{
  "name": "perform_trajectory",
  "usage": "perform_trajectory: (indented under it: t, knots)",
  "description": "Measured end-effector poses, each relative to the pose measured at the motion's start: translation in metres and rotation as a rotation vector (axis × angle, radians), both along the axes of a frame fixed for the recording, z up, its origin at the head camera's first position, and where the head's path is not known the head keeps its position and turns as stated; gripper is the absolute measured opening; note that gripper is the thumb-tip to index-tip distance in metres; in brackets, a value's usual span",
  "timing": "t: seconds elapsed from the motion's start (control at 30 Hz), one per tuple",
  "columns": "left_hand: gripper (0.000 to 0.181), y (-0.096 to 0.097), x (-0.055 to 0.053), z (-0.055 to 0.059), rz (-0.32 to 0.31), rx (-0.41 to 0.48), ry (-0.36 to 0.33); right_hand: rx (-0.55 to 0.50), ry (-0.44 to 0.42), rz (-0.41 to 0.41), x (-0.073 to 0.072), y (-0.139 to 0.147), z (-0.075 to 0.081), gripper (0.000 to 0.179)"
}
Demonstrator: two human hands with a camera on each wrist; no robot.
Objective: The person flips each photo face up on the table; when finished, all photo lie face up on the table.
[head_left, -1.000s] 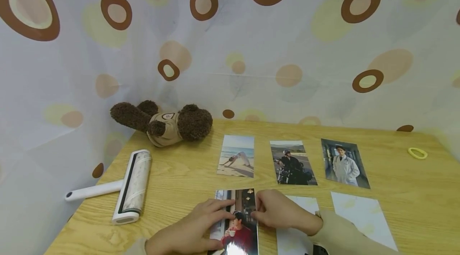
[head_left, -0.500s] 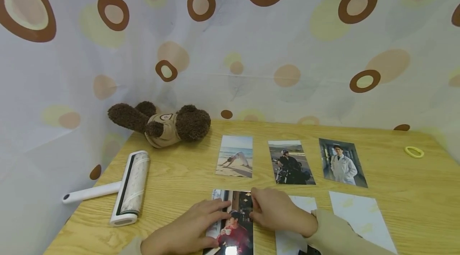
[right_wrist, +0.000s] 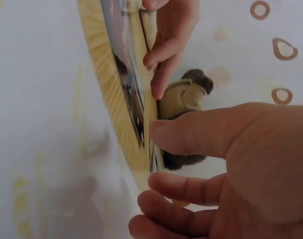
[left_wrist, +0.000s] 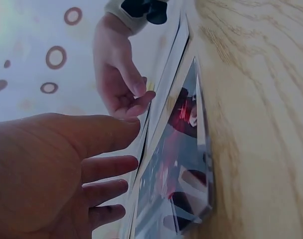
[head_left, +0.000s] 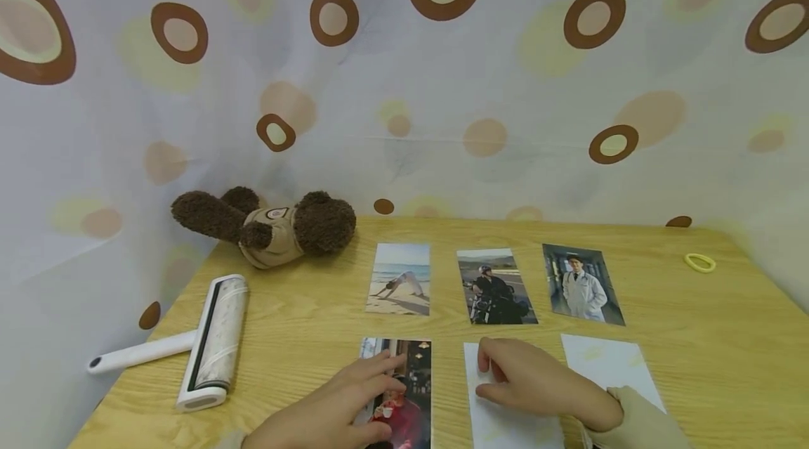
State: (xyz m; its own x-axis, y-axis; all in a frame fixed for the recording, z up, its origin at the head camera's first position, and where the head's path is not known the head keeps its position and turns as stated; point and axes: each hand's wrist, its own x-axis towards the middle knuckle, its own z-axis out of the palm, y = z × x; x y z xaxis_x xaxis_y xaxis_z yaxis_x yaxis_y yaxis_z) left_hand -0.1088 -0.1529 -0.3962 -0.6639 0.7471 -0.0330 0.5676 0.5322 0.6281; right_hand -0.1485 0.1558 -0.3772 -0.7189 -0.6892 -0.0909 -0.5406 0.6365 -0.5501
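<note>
In the head view my left hand (head_left: 335, 403) is spread over a glossy photo (head_left: 418, 372) of a person in red holding a cup. Its fingers lie fairly straight across the picture's left part. The left wrist view has the same photo (left_wrist: 176, 144) beside these fingers, some of which it mirrors. Over a pale, shiny card (head_left: 499, 431) with faint yellow patches is my right hand (head_left: 537, 382). Between its thumb and index finger there is a gap with nothing in it, as the right wrist view also makes plain. Hand and sleeve hide part of that card.
Behind lie three photos: a beach pose (head_left: 399, 280), a motorcyclist (head_left: 496, 287) and a white-coated person (head_left: 583, 286). Another pale card (head_left: 609, 365) is at right. A lint roller (head_left: 215, 343), a brown plush toy (head_left: 278, 231) and a yellow ring (head_left: 699, 263) surround them.
My right hand has left the right edge of the red-sweater photo and moved right, over the pale card. My left hand stays at the photo. The head view has turned slightly right.
</note>
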Motion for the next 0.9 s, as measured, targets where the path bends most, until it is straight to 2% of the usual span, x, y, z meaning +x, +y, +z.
perform_trajectory:
  t: [0.17,0.37,0.53,0.6,0.8,0.9]
  knots:
    - [0.034,0.018,-0.001,0.004,-0.041,0.022,0.038,0.03,0.071,-0.054,0.004,0.013,-0.005,0.028]
    - [0.033,0.054,-0.01,0.008,-0.134,0.008,0.175,0.158,0.228,-0.177,0.009,0.023,-0.011,0.047]
    - [0.031,0.077,-0.017,0.007,-0.176,-0.052,0.274,0.17,0.238,-0.186,0.009,0.031,-0.011,0.053]
    - [0.032,0.085,-0.02,0.005,-0.199,-0.087,0.28,0.16,0.213,-0.173,0.008,0.036,-0.012,0.057]
    - [0.042,0.103,-0.028,0.004,-0.311,-0.287,0.2,0.135,0.187,-0.12,0.004,0.046,-0.016,0.065]
    - [0.035,0.109,-0.029,0.006,-0.307,-0.354,0.216,0.124,0.201,-0.12,0.003,0.046,-0.015,0.067]
